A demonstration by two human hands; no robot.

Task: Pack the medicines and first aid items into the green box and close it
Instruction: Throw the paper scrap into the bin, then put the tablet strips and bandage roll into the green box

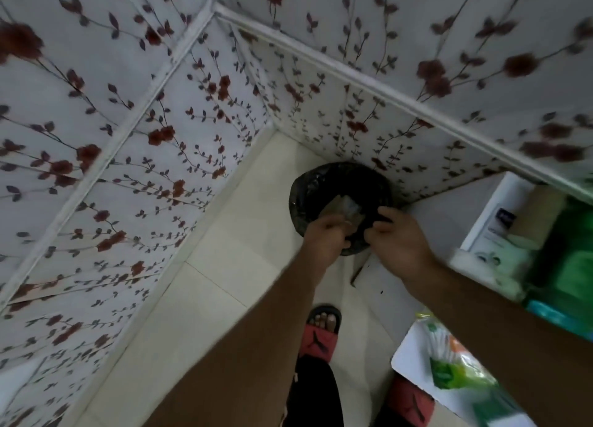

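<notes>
Both my hands reach out over a black-lined waste bin on the floor in the corner. My left hand grips a small brownish, shiny wrapper or packet above the bin's opening. My right hand is beside it with fingers curled, its fingertips close to the packet; whether they touch is unclear. The green box shows at the right edge, blurred, on a white table. A green and white packet lies on the table's near corner.
Floral-papered walls meet in the corner behind the bin. A white table runs along the right with a white carton and small items on it. My feet in red slippers stand on pale floor tiles.
</notes>
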